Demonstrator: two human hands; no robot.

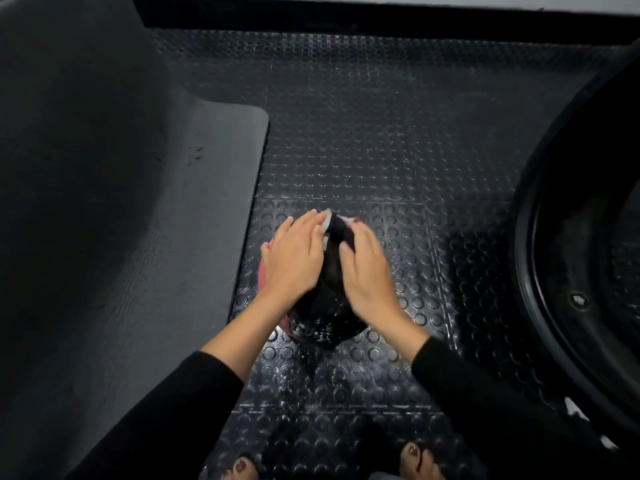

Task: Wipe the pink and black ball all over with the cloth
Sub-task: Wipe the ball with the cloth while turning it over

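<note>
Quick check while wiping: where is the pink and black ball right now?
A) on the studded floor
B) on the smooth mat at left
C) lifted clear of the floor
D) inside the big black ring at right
A: the ball rests on the studded floor, just right of the smooth mat, with the left hand and right hand both laid on it.

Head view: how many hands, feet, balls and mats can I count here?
Hands: 2, the left hand and the right hand
Balls: 1, the pink and black ball
Feet: 2, the left foot and the right foot
Mats: 1, the dark mat
Total: 6
</note>
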